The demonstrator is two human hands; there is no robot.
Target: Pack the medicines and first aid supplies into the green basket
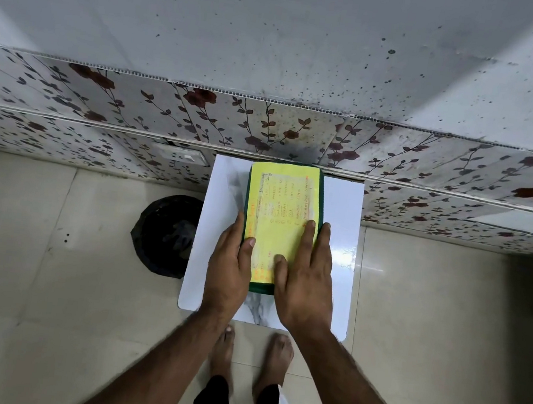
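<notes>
Fingers (308, 237) of both hands lie flat and loosely together — the left hand (230, 264) along the left rim of the green basket (261, 288), the right hand (305, 273) pressing on a yellow printed sheet (281, 210) covering its top. Beyond the fingertips, the basket's long axis runs away toward the wall. It sits on a white counter (341, 211); its contents are hidden.

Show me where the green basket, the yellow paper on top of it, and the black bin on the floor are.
green basket (261, 288): head view, its near rim between the hands.
yellow paper (279, 210): head view, the printed middle of the sheet.
black bin (164, 233): head view, its dark inside.
</notes>
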